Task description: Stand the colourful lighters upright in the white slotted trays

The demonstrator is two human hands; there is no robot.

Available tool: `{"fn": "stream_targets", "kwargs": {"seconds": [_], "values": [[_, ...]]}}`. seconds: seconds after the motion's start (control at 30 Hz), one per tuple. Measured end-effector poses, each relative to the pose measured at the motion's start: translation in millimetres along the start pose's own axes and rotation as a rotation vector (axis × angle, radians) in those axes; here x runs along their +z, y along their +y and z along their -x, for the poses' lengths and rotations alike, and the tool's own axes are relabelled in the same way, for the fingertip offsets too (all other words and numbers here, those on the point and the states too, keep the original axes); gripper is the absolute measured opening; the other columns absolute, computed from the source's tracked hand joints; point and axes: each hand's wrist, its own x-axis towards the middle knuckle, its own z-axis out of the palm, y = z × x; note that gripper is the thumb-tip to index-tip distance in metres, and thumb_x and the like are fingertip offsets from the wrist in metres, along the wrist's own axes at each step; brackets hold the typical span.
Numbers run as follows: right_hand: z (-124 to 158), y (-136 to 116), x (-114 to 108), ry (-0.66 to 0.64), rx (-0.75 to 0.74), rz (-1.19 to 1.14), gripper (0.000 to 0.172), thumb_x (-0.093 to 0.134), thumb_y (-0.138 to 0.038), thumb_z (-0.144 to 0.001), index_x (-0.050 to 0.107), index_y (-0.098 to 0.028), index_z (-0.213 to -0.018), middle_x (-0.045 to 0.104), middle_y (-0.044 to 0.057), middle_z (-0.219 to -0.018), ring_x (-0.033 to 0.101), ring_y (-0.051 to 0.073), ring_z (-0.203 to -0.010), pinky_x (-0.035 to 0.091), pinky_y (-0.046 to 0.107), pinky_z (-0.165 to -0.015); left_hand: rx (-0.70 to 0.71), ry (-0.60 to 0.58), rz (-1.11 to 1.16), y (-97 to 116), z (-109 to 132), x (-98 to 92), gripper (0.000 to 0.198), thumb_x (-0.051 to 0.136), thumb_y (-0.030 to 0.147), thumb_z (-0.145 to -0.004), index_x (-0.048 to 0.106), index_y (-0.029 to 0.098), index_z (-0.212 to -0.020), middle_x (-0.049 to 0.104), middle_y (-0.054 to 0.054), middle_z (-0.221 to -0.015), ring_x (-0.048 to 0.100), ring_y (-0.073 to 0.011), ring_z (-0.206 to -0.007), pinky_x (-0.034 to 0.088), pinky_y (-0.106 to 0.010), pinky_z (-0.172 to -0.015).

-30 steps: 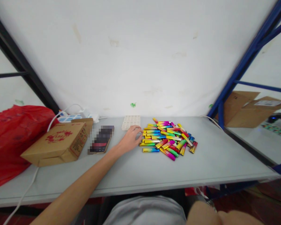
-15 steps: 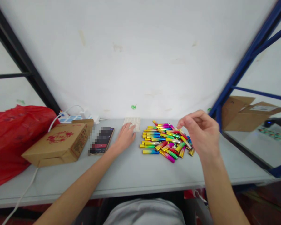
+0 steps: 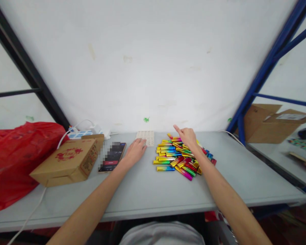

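My left hand (image 3: 137, 149), fingers loosely extended, lies at the white tray (image 3: 150, 137); my right hand (image 3: 189, 137), its hold unclear, is over the shiny pieces (image 3: 177, 161) on the surface (image 3: 145, 194). Apparently I am reaching; picking calls for narrow fingers.

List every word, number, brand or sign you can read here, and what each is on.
Phone: digits seemingly ending ":24"; the rest is pixelated or too small.
Cardboard box: red and dark print, too blurred to read.
White label on the open carton: too blurred to read.
Green marks on the wall: no readable word.
Shiny coloured pieces and white tray: no lettering visible.
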Motion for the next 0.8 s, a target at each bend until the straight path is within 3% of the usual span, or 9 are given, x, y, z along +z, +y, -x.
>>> {"fn": "stream_targets", "kwargs": {"seconds": [0.17, 0.33, 0.43, 0.57, 0.63, 0.8], "values": [[6.7, 14.5, 11.6, -0.135, 0.04, 0.04, 0.086, 0.029, -0.086, -0.1, 0.069, -0.023, -0.058, 0.074, 0.018, -0.069, 0.071, 0.028, -0.075, 0.042, 0.033, -0.067, 0.018, -0.03, -0.004, -1.7, 9.2, -13.1, 0.03, 0.056, 0.025, -0.101, 0.072, 0.016, -0.125, 0.073, -0.019, -0.133, 0.066, -0.0338, -0.129, 0.051, -0.047, -0.111], [4.4, 28.1, 8.5, -0.057, -0.002, -0.052, 0.079, 0.032, -0.07, -0.108, 0.058, -0.023, -0.05, 0.074, 0.019, -0.066, 0.07, 0.025, -0.07, 0.043, 0.033, -0.07, 0.101, -0.159, 0.023, -6.0, 22.9, -40.1, 0.025, 0.069, 0.036, -0.093, 0.079, 0.02, -0.11, 0.078, -0.014, -0.114, 0.071, -0.0345, -0.112, 0.052, -0.047, -0.107], [5.9, 32.7, 5.9, -0.048, -0.03, -0.204, 0.079, 0.033, -0.073, -0.106, 0.051, -0.025, -0.046, 0.067, 0.014, -0.054, 0.066, 0.022, -0.062, 0.046, 0.031, -0.07, 0.151, -0.252, 0.048, -7.3, 27.9, -56.5, 0.026, 0.077, 0.041, -0.086, 0.081, 0.024, -0.105, 0.075, -0.013, -0.12, 0.068, -0.0341, -0.118, 0.05, -0.047, -0.11], [10.6, 34.6, 1.6, -0.188, -0.007, -0.407, 0.079, 0.042, -0.089, -0.093, 0.051, -0.024, -0.05, 0.059, 0.005, -0.045, 0.056, 0.017, -0.045, 0.045, 0.029, -0.058, 0.187, -0.325, 0.09, -11.0, 33.1, -68.6, 0.031, 0.077, 0.029, -0.08, 0.077, 0.026, -0.111, 0.07, -0.012, -0.134, 0.059, -0.0352, -0.138, 0.049, -0.045, -0.113], [10.0, 34.5, -2.2, -0.197, 0.015, -0.365, 0.079, 0.042, -0.091, -0.092, 0.051, -0.024, -0.05, 0.058, 0.005, -0.045, 0.054, 0.016, -0.045, 0.042, 0.029, -0.055, 0.226, -0.379, 0.138, -12.4, 34.8, -72.2, 0.034, 0.07, 0.024, -0.079, 0.073, 0.026, -0.113, 0.072, -0.009, -0.132, 0.063, -0.0314, -0.133, 0.05, -0.041, -0.111], [8.0, 33.0, -18.3, -0.023, 0.022, -0.056, 0.079, 0.038, -0.082, -0.1, 0.06, -0.023, -0.052, 0.067, 0.013, -0.059, 0.064, 0.023, -0.066, 0.039, 0.032, -0.064, 0.179, -0.402, 0.14, -9.4, 37.2, -82.1, 0.04, 0.071, 0.033, -0.075, 0.067, 0.025, -0.114, 0.076, -0.005, -0.116, 0.073, -0.0282, -0.107, 0.054, -0.036, -0.1]]}}
